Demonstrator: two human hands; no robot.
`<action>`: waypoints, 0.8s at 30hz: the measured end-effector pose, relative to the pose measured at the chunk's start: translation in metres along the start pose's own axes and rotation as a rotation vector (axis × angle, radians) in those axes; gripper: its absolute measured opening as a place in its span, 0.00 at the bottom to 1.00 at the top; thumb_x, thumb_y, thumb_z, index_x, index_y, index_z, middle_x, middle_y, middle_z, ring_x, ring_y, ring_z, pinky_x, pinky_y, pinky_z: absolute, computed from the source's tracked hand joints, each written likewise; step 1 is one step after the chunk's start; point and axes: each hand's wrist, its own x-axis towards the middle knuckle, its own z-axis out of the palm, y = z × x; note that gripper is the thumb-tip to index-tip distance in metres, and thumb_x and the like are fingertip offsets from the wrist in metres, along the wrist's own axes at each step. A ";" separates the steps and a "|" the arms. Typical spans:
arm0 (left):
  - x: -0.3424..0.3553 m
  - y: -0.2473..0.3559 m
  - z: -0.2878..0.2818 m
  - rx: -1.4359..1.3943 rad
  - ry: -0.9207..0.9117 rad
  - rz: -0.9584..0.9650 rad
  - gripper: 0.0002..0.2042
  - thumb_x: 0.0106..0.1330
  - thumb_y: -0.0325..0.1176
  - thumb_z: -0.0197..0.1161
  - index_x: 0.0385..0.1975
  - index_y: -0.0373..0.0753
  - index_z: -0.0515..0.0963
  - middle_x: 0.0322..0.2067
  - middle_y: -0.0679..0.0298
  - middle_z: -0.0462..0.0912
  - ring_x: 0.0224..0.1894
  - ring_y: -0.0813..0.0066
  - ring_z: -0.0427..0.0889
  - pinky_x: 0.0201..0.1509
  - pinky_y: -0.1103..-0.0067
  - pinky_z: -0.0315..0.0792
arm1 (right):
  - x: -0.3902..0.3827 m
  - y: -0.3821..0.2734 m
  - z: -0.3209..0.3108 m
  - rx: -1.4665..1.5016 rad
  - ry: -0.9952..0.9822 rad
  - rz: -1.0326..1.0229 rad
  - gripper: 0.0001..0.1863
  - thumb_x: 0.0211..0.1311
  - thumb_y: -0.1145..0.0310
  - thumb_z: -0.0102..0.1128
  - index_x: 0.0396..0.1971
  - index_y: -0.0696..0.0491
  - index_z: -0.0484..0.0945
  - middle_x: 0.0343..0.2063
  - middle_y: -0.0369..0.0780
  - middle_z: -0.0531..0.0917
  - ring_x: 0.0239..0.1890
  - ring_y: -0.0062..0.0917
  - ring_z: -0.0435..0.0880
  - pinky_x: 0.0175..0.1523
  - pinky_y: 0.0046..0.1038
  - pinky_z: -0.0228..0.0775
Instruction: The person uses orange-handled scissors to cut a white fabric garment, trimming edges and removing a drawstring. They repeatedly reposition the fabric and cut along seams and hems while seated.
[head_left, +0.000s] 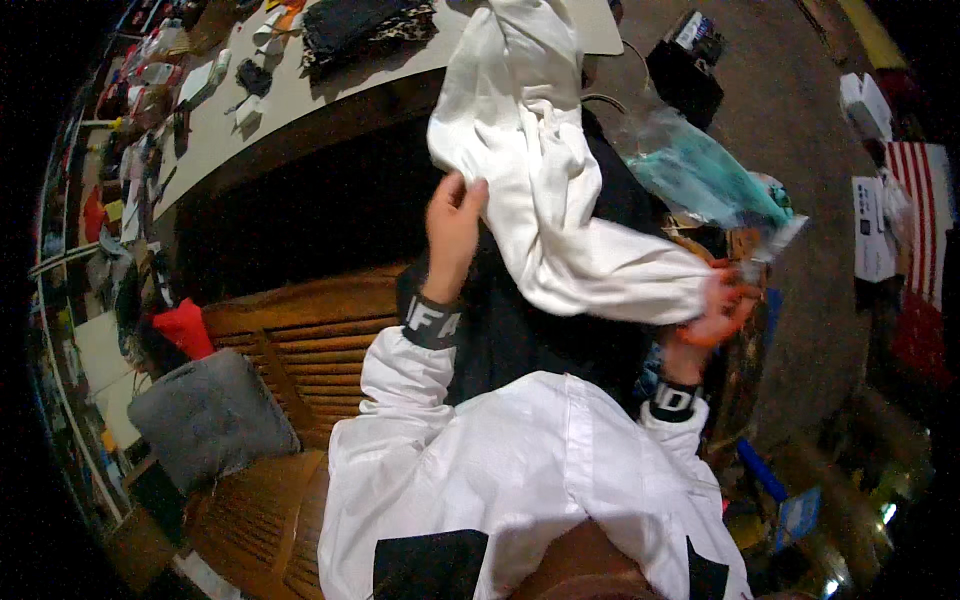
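Note:
A white cloth garment point(540, 170), creased and long, runs from the table down over my lap and bends toward the right. My left hand point(455, 230) is closed at its left edge, pinching the fabric between thumb and fingers. At the cloth's right end is my right hand point(710, 310), smeared by motion. It is closed round what look like orange-handled scissors point(778, 245), their pale blades pointing up and right. The garment's end lies against this hand; whether its fingers also grip the cloth is hard to make out.
A white table point(250, 150) with dark folded cloth point(350, 30) and small items stands ahead. I sit on a wooden slatted bench point(290, 340) with a grey cushion point(210, 415). Right lie a teal plastic bag point(710, 175), a black box point(685, 75) and white boxes point(875, 230).

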 end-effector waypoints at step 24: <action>0.046 0.034 0.023 0.529 -0.341 0.323 0.10 0.60 0.30 0.61 0.39 0.33 0.76 0.37 0.62 0.79 0.38 0.74 0.78 0.39 0.81 0.72 | -0.054 -0.041 0.011 -0.453 0.071 0.496 0.13 0.59 0.65 0.61 0.39 0.51 0.69 0.28 0.30 0.70 0.20 0.10 0.68 0.19 0.11 0.59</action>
